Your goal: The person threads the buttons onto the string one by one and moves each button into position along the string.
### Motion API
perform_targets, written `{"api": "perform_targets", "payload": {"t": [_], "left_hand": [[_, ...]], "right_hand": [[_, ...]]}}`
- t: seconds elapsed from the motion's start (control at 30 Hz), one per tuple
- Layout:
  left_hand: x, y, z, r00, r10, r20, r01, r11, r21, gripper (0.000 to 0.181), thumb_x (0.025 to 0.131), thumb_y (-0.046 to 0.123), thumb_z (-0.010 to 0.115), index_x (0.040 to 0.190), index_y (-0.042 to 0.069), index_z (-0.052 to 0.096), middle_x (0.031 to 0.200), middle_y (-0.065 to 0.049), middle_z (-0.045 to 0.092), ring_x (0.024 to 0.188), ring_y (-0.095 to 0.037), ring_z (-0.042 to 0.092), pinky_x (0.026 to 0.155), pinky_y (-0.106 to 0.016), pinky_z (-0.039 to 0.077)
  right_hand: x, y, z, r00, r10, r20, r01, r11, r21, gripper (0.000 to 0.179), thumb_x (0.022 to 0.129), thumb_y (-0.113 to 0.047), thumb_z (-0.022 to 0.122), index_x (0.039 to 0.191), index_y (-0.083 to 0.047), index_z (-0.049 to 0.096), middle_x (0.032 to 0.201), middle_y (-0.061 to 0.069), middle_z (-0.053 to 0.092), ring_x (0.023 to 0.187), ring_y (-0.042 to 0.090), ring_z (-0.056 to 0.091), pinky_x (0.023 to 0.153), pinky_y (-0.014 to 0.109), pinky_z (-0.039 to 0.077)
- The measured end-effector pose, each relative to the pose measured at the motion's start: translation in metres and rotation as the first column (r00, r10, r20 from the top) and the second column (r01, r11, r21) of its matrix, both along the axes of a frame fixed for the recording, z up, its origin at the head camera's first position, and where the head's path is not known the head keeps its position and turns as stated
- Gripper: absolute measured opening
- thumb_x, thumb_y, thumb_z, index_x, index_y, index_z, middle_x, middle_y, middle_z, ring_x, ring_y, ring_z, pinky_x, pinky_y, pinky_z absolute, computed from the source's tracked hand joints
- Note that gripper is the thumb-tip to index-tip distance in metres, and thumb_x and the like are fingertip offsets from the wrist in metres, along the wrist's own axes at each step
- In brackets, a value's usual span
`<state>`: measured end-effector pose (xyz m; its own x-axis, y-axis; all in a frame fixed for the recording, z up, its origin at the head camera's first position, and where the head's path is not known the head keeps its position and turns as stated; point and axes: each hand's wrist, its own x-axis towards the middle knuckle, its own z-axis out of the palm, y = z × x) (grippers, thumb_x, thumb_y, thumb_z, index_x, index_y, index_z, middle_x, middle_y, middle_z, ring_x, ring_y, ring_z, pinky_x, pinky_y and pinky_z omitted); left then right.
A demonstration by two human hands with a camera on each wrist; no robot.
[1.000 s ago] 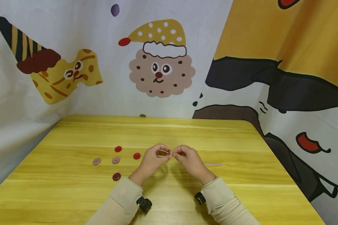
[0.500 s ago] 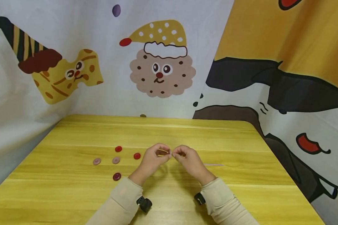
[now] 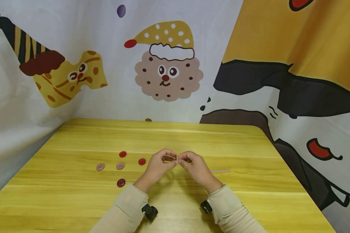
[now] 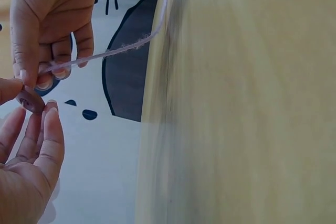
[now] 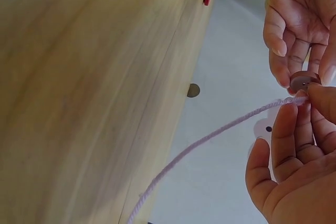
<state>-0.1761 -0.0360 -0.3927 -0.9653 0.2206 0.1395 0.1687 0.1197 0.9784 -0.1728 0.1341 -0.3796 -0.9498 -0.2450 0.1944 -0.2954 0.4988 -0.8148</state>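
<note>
Over the middle of the table, my left hand (image 3: 159, 165) pinches a small brownish-pink button (image 5: 302, 82) on edge between thumb and fingertips. Close against it, my right hand (image 3: 197, 166) pinches a pale lilac yarn (image 5: 197, 144) near one end, right at the button's face. In the left wrist view the same button (image 4: 30, 100) sits between the fingertips of both hands, and the yarn (image 4: 125, 49) trails away from the right hand. Whether the yarn passes through a hole is hidden by the fingers. The yarn's far part (image 3: 221, 170) shows right of the right wrist.
Left of the hands lie two red buttons (image 3: 122, 154), two dusty-pink buttons (image 3: 120, 166) and a dark red button (image 3: 121, 183) on the wooden table (image 3: 84, 204). A printed cloth (image 3: 113, 103) hangs behind the table's back edge.
My right hand's fingertips have shifted very slightly and now meet the left's. The yarn's far part has moved a little left. The buttons on the table stay put.
</note>
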Motion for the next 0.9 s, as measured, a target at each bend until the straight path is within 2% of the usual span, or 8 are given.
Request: {"api": "perform_targets", "payload": {"t": [0.23, 0.73, 0.9], "left_hand": [[0.0005, -0.0005, -0.0006, 1.0, 0.005, 0.005, -0.005, 1.0, 0.002, 0.018, 0.088, 0.01, 0.07, 0.105, 0.005, 0.065, 0.107, -0.009, 0.063, 0.095, -0.024, 0.063, 0.075, -0.034, 0.055], [0.0008, 0.0003, -0.0018, 1.0, 0.003, -0.001, -0.003, 0.999, 0.04, 0.018, 0.087, 0.011, 0.072, 0.103, 0.004, 0.065, 0.107, -0.01, 0.064, 0.094, -0.024, 0.064, 0.076, -0.034, 0.055], [0.001, 0.0012, -0.0009, 1.0, 0.017, -0.003, -0.017, 1.0, 0.018, 0.019, 0.087, 0.013, 0.073, 0.102, 0.004, 0.066, 0.105, -0.009, 0.066, 0.091, -0.022, 0.064, 0.076, -0.033, 0.055]], "right_hand": [[0.0001, 0.0012, -0.0011, 1.0, 0.005, -0.011, -0.005, 1.0, -0.013, 0.009, 0.091, -0.005, 0.066, 0.097, -0.01, 0.069, 0.096, -0.002, 0.067, 0.093, 0.017, 0.061, 0.087, 0.04, 0.047], [-0.0018, -0.0007, -0.0028, 0.999, -0.04, -0.015, 0.039, 0.998, -0.051, 0.007, 0.089, -0.004, 0.067, 0.092, -0.009, 0.07, 0.092, -0.002, 0.069, 0.091, 0.017, 0.061, 0.084, 0.037, 0.049], [-0.0021, -0.001, -0.0022, 0.999, -0.035, -0.028, 0.034, 0.998, -0.054, 0.006, 0.09, -0.004, 0.067, 0.091, -0.009, 0.07, 0.092, -0.001, 0.069, 0.09, 0.016, 0.061, 0.083, 0.037, 0.049]]}}
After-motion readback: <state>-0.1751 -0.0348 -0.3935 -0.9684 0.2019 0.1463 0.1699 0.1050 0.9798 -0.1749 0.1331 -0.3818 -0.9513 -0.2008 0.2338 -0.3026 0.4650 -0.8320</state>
